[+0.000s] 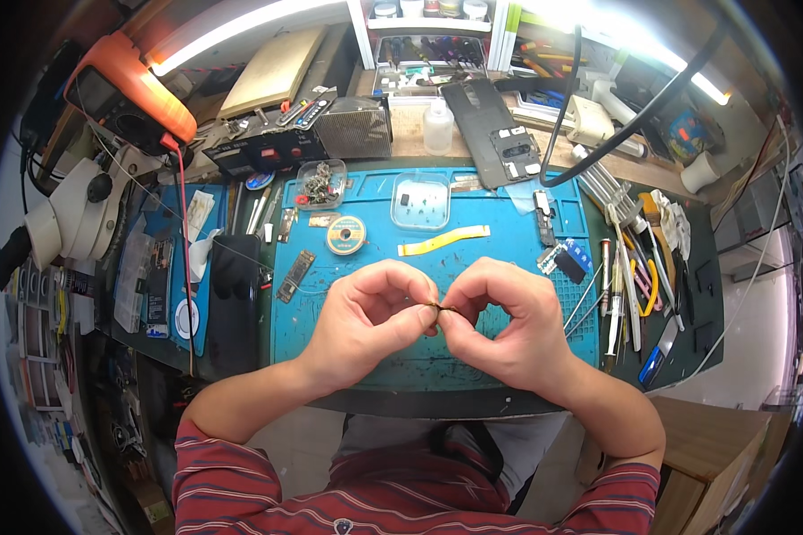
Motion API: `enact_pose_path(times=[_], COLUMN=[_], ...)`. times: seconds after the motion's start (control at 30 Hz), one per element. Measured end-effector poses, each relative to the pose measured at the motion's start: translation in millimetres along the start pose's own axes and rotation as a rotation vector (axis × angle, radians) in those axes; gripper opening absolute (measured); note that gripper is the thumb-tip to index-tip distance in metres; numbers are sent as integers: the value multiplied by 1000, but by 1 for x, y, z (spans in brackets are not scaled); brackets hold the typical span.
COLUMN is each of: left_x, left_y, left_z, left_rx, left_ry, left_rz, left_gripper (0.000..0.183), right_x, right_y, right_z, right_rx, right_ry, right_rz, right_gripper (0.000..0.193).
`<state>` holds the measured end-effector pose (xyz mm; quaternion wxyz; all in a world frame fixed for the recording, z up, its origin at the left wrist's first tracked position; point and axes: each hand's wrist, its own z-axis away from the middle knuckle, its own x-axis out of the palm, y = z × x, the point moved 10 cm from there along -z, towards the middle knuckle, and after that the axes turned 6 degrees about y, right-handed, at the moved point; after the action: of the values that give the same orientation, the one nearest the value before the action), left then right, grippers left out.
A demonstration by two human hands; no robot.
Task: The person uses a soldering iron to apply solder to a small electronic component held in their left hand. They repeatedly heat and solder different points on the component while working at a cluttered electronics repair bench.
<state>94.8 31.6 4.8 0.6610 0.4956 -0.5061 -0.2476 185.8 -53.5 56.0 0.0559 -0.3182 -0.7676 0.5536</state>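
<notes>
Fine print shows on several things around the fingers, most of it too small to make out. Beyond the fingers and to their left, a solder-type spool wears a tan ring label with print round its dark hub. Farther off that way, a black box with a finned heatsink carries small light markings on its front, and an orange multimeter has a dial whose markings blur.

The left hand and the right hand meet over the blue work mat on the dark surface. Both elbows bend outward and the forearms slant inward. Each thumb presses against its index finger; the right pair bows into a round loop, while the left thumb lies nearly straight, pointing to the right. The fingers of both hands are pinched together on a tiny dark piece with a yellowish tinge, held right where the tips come together and mostly hidden by them; its exact kind cannot be told.

Just beyond the fingers lies a yellow flat flex strip, and past it a clear square tray with tiny dark parts. To their right are a yellow-handled tool and tweezers-like slim tools.
</notes>
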Motion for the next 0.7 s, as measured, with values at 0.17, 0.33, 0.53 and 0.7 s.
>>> enact_pose_path(times=[0.17,0.33,0.53,0.7], left_x=[-5,-11,-14,-15], left_y=[-6,-7,-8,-10], left_z=[0,-1,-1,-1], left_rx=[-91,-148,-147,-171], left_ry=[60,162,192,196], left_rz=[105,185,130,101], left_gripper=[11,13,14,14], right_x=[3,9,15,15], right_y=[6,22,37,35], right_z=[1,2,8,8], right_rx=[63,235,430,427], right_ry=[6,-25,-56,-66], right_rz=[-69,-264,-470,-428], right_gripper=[14,18,18,19])
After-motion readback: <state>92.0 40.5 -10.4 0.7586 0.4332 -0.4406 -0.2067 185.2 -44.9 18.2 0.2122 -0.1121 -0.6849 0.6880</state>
